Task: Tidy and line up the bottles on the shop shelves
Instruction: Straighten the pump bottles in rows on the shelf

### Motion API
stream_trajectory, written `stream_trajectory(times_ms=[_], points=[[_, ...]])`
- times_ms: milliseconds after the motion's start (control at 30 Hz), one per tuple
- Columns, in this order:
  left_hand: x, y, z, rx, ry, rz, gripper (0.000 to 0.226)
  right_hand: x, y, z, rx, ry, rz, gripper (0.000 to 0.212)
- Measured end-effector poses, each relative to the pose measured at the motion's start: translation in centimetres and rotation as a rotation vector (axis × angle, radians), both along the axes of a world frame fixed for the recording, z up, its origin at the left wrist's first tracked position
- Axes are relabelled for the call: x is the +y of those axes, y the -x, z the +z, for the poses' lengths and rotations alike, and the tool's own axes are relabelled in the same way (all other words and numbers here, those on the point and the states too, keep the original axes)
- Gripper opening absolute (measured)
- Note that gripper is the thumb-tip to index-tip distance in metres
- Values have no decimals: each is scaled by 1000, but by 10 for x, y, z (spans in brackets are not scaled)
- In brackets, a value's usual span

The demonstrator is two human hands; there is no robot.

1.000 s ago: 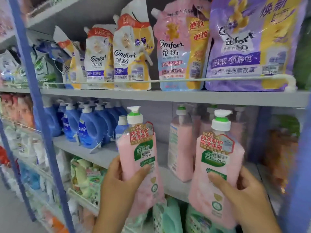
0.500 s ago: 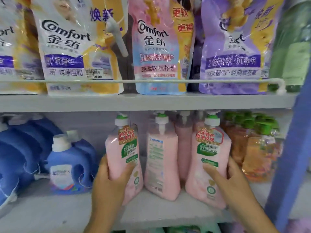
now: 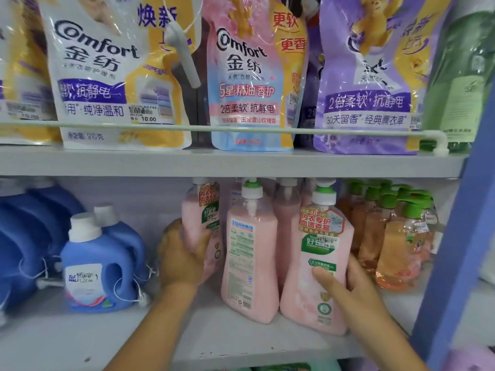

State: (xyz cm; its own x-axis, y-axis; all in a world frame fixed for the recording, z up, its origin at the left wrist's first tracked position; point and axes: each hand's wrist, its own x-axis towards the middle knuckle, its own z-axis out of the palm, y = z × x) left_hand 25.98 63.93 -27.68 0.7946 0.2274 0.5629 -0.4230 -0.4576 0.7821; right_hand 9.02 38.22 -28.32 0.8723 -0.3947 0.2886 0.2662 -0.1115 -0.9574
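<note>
Pink pump bottles stand on the grey middle shelf (image 3: 241, 341). My left hand (image 3: 182, 258) grips the left pink bottle (image 3: 199, 220), set back on the shelf. A middle pink bottle (image 3: 250, 263) stands free with its back label facing out. My right hand (image 3: 348, 285) holds the right pink bottle (image 3: 318, 263) at the front, thumb across its label and fingers round its right side. More pink bottles stand behind, partly hidden.
Orange pump bottles with green caps (image 3: 393, 236) crowd the right, close to a blue shelf post (image 3: 455, 250). Blue detergent jugs (image 3: 96, 266) stand at the left. Comfort refill pouches (image 3: 251, 76) sit on the upper shelf behind a white rail (image 3: 241, 129).
Both hands have carried the two pink bottles in from in front of the shelf. The left bottle has gone further back; the right one stands at the front.
</note>
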Motion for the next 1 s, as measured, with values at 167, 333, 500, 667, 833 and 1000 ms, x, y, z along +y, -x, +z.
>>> stream_trajectory(times_ms=[167, 333, 500, 667, 833, 1000], points=[[-30, 58, 3, 10, 180, -410, 72, 0, -4, 3, -11, -4, 58, 49], [-47, 64, -3, 100, 111, -432, 107, 5, -6, 4, 13, -15, 75, 49], [-12, 60, -16, -118, 160, -237, 108, 25, -20, -4, 18, 0, 137, 41], [26, 48, -7, -152, 152, -138, 105, 62, -44, -4, 3, 4, 183, 42], [10, 75, -9, -488, -11, 51, 71, 103, -62, -4, -81, 137, 136, 46], [-46, 93, -10, -426, 36, -192, 88, 82, -63, 1, -91, 479, 179, 40]])
